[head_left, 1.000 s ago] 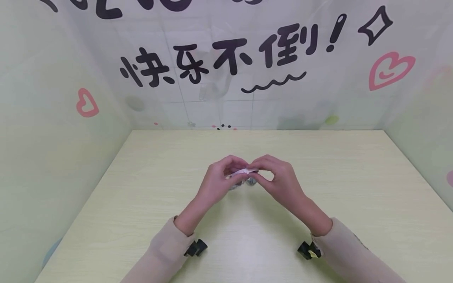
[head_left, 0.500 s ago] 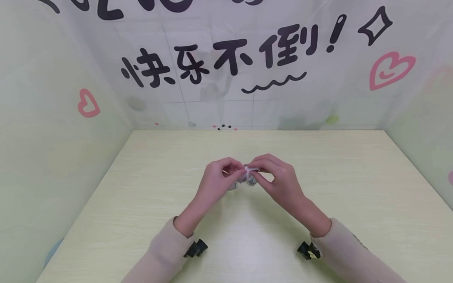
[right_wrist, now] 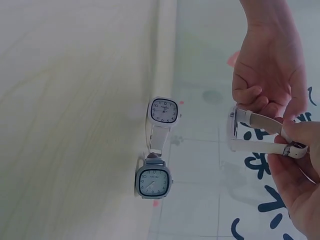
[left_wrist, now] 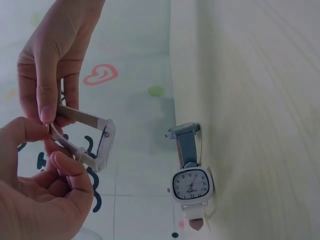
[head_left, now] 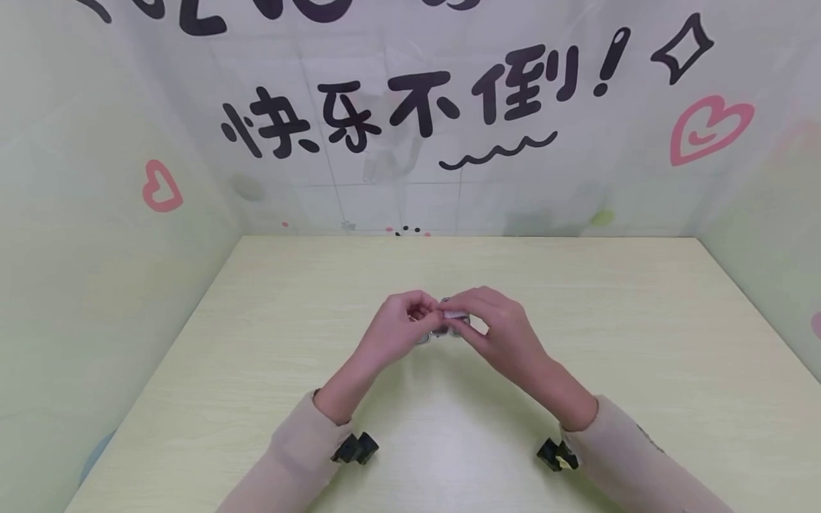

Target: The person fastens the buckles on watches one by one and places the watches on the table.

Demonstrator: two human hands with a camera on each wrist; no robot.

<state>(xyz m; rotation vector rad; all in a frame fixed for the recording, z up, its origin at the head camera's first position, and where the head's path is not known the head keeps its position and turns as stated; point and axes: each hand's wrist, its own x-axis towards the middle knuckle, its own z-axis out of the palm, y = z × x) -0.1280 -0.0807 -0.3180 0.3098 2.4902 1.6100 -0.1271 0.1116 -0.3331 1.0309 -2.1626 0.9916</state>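
Observation:
Both hands hold a white-strapped wristwatch (left_wrist: 102,147) above the table, its strap bent into a loop with the case at the far end. My left hand (head_left: 396,328) pinches near the strap's end between thumb and fingers. Pressed close to it, my right hand (head_left: 503,324) grips the strap beside the buckle (right_wrist: 288,150). Fingers cover the spot where the strap ends meet. Beyond the hands lie a white square-faced watch (right_wrist: 164,111) and a blue-grey watch (right_wrist: 153,181), end to end; in the head view the hands mostly hide them.
A pale wood-grain table (head_left: 269,370) extends around the hands. Behind it hangs a printed backdrop (head_left: 385,199) with dark lettering and hearts. Small black devices (head_left: 355,449) sit at both sleeve cuffs.
The right hand has shifted slightly left and down toward the left hand, and its fingers have moved along the strap. The watch has turned a little; both hands keep hold of it.

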